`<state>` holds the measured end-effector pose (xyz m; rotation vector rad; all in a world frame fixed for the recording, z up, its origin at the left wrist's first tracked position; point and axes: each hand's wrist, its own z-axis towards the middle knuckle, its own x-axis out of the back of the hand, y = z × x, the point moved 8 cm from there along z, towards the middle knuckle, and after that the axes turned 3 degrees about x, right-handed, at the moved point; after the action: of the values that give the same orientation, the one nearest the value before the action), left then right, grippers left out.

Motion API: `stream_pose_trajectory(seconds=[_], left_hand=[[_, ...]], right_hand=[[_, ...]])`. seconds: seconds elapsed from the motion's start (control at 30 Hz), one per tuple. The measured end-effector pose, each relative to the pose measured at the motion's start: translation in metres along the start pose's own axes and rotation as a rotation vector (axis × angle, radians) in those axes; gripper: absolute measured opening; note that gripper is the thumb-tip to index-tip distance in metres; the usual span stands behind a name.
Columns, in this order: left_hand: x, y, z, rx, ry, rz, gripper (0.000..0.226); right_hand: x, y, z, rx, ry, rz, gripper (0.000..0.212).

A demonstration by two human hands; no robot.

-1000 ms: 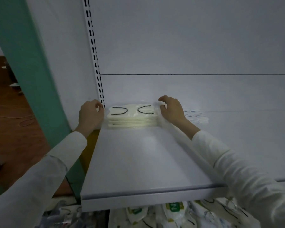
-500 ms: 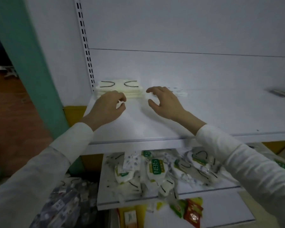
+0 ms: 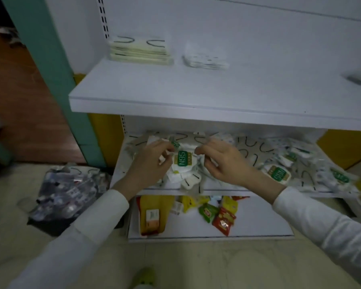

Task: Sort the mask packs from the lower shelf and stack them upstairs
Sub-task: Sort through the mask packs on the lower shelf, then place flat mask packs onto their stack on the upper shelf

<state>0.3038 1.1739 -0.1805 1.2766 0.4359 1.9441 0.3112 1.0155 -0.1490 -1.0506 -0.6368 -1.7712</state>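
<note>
The N95 mask pack (image 3: 182, 161) lay on the heaped lower shelf (image 3: 119, 172), long axis near-to-far, squarely between the hands; left hand (image 3: 150, 163) and right hand (image 3: 221, 163) curled at its side edges, equally near; whether either actually pinched it could not be told

"n95" is printed in green on the mask pack (image 3: 182, 161) between the left hand (image 3: 151, 163) and right hand (image 3: 222, 162), and on another pack (image 3: 278, 174) right of both.
</note>
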Motion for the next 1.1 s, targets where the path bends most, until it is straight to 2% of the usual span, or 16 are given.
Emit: stream_pose_trajectory(seconds=[0.13, 0.3, 0.5, 0.57, 0.63, 0.73, 0.9, 1.1], left_hand=[[-0.02, -0.065, -0.037, 0.234, -0.077, 0.041, 0.014], [-0.051, -0.128, -0.072, 0.402, -0.174, 0.067, 0.014], [-0.076, -0.188, -0.079, 0.461, -0.231, 0.025, 0.023], [-0.077, -0.207, -0.077, 0.463, -0.237, 0.022, 0.029], [-0.073, -0.226, -0.075, 0.491, -0.226, 0.016, 0.03], [-0.064, -0.253, -0.072, 0.54, -0.2, 0.021, 0.026], [-0.055, -0.28, -0.067, 0.574, -0.169, 0.017, 0.021], [-0.063, -0.285, -0.07, 0.616, -0.185, -0.019, 0.018]], right_hand=[[-0.063, 0.018, -0.032, -0.172, -0.075, 0.109, 0.025], [-0.144, 0.034, -0.055, -0.328, -0.146, 0.218, 0.028], [-0.243, 0.063, -0.038, -0.501, -0.257, 0.28, 0.029], [-0.276, 0.089, -0.017, -0.666, -0.241, 0.343, 0.029], [-0.305, 0.123, 0.003, -0.915, -0.195, 0.408, 0.028], [-0.344, 0.159, 0.024, -1.216, -0.241, 0.395, 0.031], [-0.385, 0.168, 0.04, -1.36, -0.32, 0.305, 0.035], [-0.389, 0.176, 0.03, -1.566, -0.143, 0.358, 0.046]])
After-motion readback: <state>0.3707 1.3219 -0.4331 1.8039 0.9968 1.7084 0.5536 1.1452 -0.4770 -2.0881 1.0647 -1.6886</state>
